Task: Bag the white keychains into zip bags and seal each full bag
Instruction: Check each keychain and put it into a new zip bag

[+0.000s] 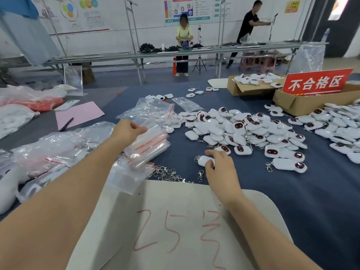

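Keychain [203, 160] (glossy white) gripped by my right hand [220, 168] near the table's [292, 193] front edge; left hand [127, 131] pinches crinkly bags [151, 146].

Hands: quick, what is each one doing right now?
Left hand: pinches a zip bag.
Right hand: grips a keychain.

We have a single view, worn on the head, facing forward and down across the blue bench [292, 207]. It sits close over the near edge; the left forearm [68, 184] enters from 7 o'clock and the right forearm [259, 223] from 5 o'clock. The keychain pile [243, 129] lies at 2 o'clock, and the far wall [136, 26] fills 12 o'clock.
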